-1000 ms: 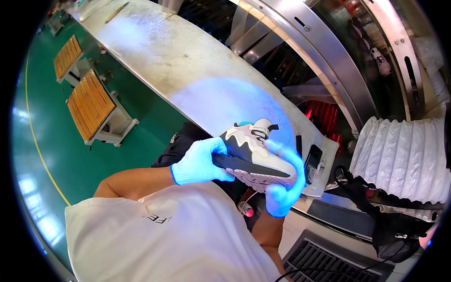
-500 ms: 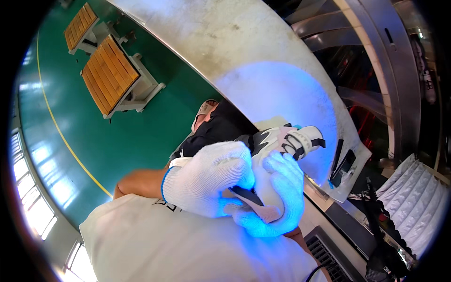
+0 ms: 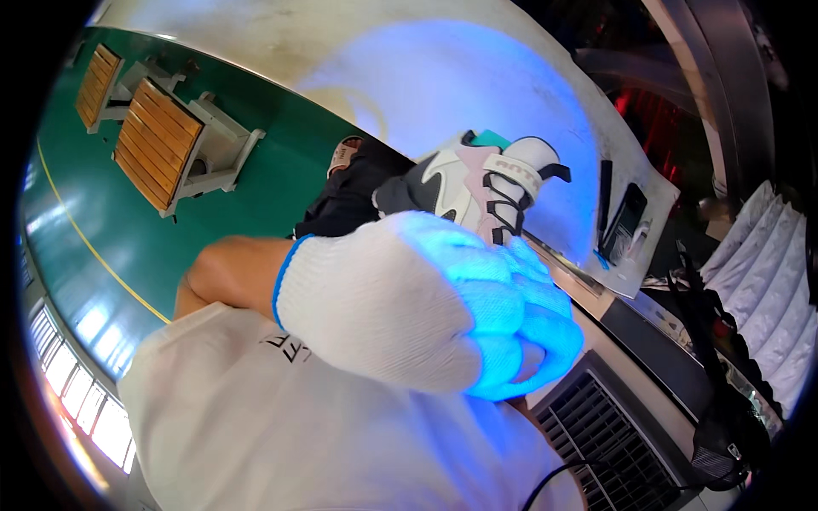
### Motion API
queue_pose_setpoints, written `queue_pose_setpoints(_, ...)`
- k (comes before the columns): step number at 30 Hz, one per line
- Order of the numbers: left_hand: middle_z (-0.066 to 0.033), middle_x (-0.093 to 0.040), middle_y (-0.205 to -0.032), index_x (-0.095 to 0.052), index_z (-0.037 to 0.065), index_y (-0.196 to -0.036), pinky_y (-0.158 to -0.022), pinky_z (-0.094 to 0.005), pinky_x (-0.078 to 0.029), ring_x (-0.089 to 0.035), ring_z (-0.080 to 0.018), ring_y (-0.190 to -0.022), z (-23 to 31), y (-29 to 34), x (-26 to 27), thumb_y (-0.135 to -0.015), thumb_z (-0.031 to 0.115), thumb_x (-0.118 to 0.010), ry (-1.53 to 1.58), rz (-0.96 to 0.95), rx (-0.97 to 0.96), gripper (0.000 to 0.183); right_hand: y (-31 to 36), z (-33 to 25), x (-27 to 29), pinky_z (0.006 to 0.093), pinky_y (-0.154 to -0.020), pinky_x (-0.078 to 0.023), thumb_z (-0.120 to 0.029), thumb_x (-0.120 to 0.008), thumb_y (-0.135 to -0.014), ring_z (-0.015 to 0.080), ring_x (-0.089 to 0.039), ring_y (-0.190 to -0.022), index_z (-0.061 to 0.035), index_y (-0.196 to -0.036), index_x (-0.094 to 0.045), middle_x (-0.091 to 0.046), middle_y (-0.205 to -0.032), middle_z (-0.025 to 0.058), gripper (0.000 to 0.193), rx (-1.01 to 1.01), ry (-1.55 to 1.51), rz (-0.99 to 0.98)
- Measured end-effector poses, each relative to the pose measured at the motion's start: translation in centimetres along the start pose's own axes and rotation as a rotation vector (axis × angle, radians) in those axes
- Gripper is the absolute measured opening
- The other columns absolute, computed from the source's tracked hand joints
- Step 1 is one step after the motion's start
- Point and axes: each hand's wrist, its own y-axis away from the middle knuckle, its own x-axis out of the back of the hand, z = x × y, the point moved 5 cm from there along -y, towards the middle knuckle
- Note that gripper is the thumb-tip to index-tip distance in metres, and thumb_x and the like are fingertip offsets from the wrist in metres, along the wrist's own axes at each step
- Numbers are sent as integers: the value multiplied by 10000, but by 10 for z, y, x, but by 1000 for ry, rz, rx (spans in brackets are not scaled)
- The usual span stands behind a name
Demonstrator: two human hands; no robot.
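Observation:
A white, pink and black sneaker with dark laces and a strap is held in front of my chest, its laced upper and collar showing above my gloves. My left hand, in a white knit glove with a blue cuff edge, lies closed across the sneaker's front end. Just beyond it my right hand, also gloved and lit blue, curls around the same end. Where the two hands overlap, their fingers are hard to separate. The toe of the sneaker is mostly hidden by the gloves.
A pale worktable carries a blue pool of light, with a phone and a black stick-like tool on its right. Wooden-topped carts stand on the green floor at left. A dark grille and a black bag lie lower right.
My left hand has moved right across the sneaker's front, hiding the pink and black end seen before. More of the sneaker's side and laces shows now. The view has shifted.

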Motion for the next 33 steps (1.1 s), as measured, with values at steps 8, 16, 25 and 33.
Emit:
queue_pose_setpoints(8, -63, -629, -858, -592, 146, -881, -691, -370, -535, -693, -282, -809, -17, -19, -55, -820, 133, -843, 335, -236, 333, 258, 34, 16, 25, 550, -973, -590, -346, -919, -904, 378, -764, -1010, 18, -1261, -617, -736, -1182, 272, 592, 35, -200, 162)
queue_pose_setpoints(16, -81, -609, -903, -572, 139, -939, -693, -419, -547, -681, -326, -781, -14, -13, -65, -757, 158, -912, 334, -213, 378, 386, 62, 25, 25, 518, -960, -589, -287, -952, -878, 349, -756, -1010, 3, -1248, -602, -725, -1180, 256, 586, 31, -310, 261)
queue_pose_setpoints(25, -88, -577, -900, -566, 131, -962, -703, -438, -522, -659, -330, -805, -16, -5, -62, -775, 218, -944, 373, -256, 313, 430, 72, 10, 35, 522, -1031, -550, -327, -907, -877, 338, -699, -1160, -56, -1223, -627, -712, -1206, 173, 522, -155, -104, 236)
queue_pose_setpoints(33, -120, -674, -1052, -688, 132, -1100, -780, -430, -586, -716, -349, -956, -26, -6, -49, -880, 217, -908, 472, -280, 238, 322, 35, -10, 29, 563, -1101, -529, -279, -929, -827, 381, -682, -1229, -52, -1298, -630, -693, -1312, 192, 603, -218, 47, 76)
